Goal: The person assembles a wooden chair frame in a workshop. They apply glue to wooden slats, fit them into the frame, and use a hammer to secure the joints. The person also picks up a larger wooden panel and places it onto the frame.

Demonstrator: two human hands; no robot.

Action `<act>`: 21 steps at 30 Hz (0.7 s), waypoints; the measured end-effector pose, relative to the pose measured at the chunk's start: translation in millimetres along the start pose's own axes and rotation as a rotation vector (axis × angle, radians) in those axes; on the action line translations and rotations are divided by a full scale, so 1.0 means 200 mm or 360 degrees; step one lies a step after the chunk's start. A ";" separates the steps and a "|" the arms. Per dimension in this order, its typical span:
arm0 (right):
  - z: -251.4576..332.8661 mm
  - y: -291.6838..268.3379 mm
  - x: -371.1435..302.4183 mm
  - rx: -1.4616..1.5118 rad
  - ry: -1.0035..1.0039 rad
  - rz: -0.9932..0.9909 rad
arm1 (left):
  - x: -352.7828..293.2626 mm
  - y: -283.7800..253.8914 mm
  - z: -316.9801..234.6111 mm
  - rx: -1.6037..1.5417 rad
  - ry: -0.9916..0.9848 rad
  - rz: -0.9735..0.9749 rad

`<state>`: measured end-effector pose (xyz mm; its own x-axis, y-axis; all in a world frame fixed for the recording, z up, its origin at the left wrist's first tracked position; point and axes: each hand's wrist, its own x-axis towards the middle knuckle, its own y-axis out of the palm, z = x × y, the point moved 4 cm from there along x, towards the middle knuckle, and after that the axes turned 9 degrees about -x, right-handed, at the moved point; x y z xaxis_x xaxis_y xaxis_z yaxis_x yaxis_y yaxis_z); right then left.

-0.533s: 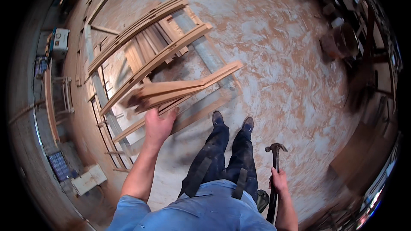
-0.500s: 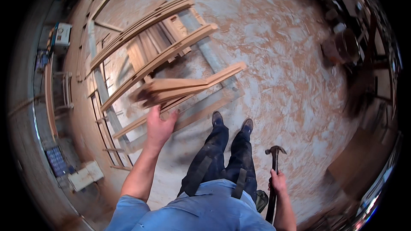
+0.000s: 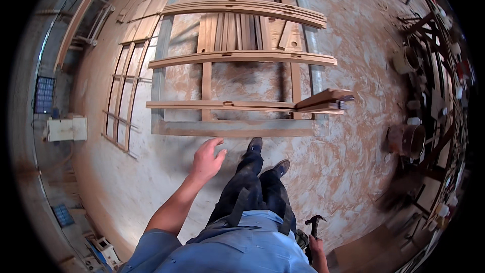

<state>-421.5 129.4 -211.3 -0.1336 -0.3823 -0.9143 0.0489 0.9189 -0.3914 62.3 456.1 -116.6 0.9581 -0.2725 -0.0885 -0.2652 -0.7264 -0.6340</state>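
My right hand (image 3: 316, 246) grips the handle of a claw hammer (image 3: 315, 224), low beside my right hip with the head up. My left hand (image 3: 206, 159) is held out with thumb and fingers apart and nothing in it. It is just short of the near beam (image 3: 232, 128) of a grey-and-wood work frame. Across the frame, nearest me, runs a long wooden bar (image 3: 202, 104). At its right end rest shorter wooden pieces with dark ends (image 3: 323, 100). A second pair of bars (image 3: 242, 58) and a far stack of bars (image 3: 242, 7) lie parallel beyond.
Under the far bars lie several wooden boards (image 3: 237, 33). A slatted wooden frame (image 3: 126, 78) is on the floor to the left. Buckets (image 3: 406, 140) and clutter line the right side. A brown sheet (image 3: 369, 247) lies at lower right.
My view has turned, so the work frame now sits square before me. The dark-ended wood has gone from by my left hand to the frame's right end. The hammer is lower.
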 end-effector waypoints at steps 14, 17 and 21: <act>0.28 -0.03 -0.22 0.0142 -0.0005 -0.0053 | 0.14 -0.08 0.10 -0.0137 0.0015 0.0021; 0.19 0.02 -0.22 0.0153 0.0036 -0.0058 | 0.23 -0.12 0.12 -0.0182 0.0034 0.0025; 0.08 0.15 -0.29 0.0267 0.0172 -0.0072 | 0.33 -0.14 0.09 -0.0162 0.0084 0.0078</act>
<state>-397.2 177.0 -172.3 -0.2443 -0.4018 -0.8825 0.2037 0.8685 -0.4518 134.2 469.0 -118.7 0.9373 -0.3403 -0.0751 -0.3239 -0.7710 -0.5483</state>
